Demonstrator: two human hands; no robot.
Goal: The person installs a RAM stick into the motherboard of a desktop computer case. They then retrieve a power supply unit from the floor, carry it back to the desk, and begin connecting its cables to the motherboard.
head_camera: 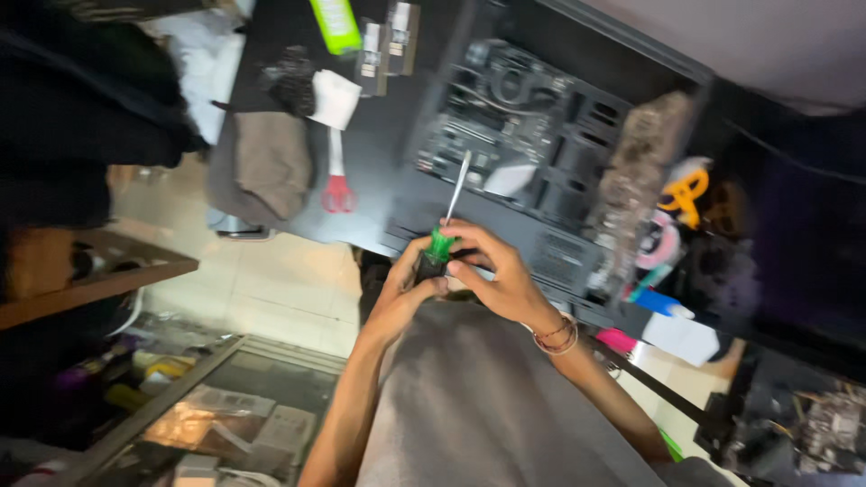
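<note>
Both hands grasp the screwdriver (442, 236) at frame centre: left hand (403, 287) and right hand (499, 275) fingers clenched on its green handle, shaft pointing up toward the open computer case (541, 135).

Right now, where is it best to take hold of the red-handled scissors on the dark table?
Probably grip the scissors by the red loops, coming from the table's near edge: the loops point that way, lying free, while the pale blades run under the white cloth.
</note>
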